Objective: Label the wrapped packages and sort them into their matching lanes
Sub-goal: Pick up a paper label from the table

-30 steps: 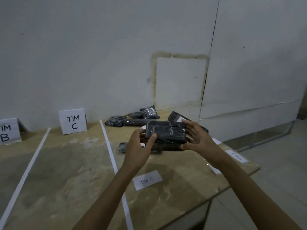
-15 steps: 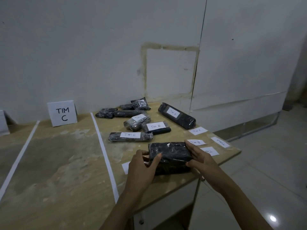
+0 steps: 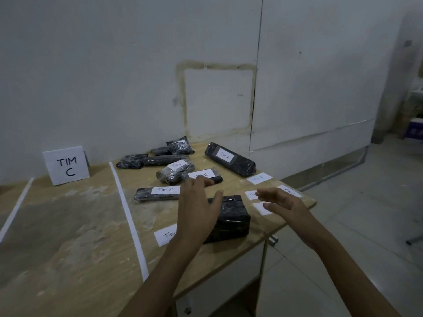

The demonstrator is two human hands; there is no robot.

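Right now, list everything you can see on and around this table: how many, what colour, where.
Table: one, tan wood, against the white wall.
Tape lines: two, white, running from the wall to the near edge.
TIM C sign: one, white, standing at the wall between the lines.
Labelled packages: four, black wrap, right of the tape; labels read TIM A, Tim C twice, one partly covered.
Unlabelled small packages: four, black, clustered by the wall.
Unlabelled block package: one, black, near the front edge.
Loose paper labels: five, white, four at the right corner, one left of the block.
Left hand: open, over the block's left end.
Right hand: open, above the corner labels.
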